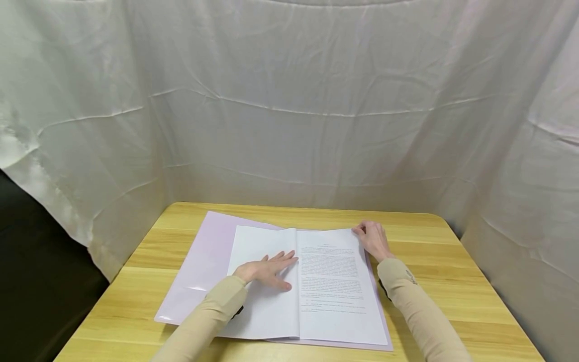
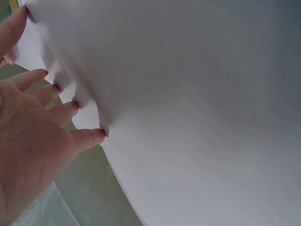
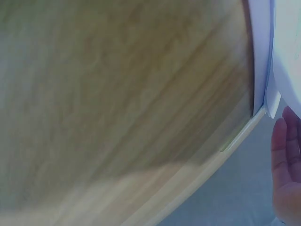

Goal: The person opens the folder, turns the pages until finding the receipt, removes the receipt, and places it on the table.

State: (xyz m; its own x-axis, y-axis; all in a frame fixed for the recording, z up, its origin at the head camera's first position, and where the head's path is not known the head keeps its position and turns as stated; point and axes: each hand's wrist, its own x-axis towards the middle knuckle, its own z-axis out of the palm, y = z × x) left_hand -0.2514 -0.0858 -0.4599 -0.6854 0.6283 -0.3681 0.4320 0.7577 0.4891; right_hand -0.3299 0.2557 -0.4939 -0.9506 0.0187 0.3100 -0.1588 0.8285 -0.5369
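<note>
A stack of white printed sheets (image 1: 332, 327) lies opened over a pale purple folder (image 1: 203, 251). Its right-hand page carries printed text; the left-hand page (image 1: 267, 322) looks blank. My left hand (image 1: 269, 271) rests on the left-hand page near the fold, fingers straight and spread. In the left wrist view, the fingertips of the left hand (image 2: 42, 127) touch the white paper. At the upper right corner, my right hand (image 1: 373, 239) pinches the right-hand page with bent fingers. The right wrist view shows that page's edge lifted beside the right hand (image 3: 287, 160); the thumb is hidden there.
The folder and sheets lie on a light wooden table (image 1: 434, 261) with rounded far corners. Pale grey curtains (image 1: 307, 141) hang behind it and at both sides. Something black (image 1: 36, 281) shows at the lower left, beyond the table's edge.
</note>
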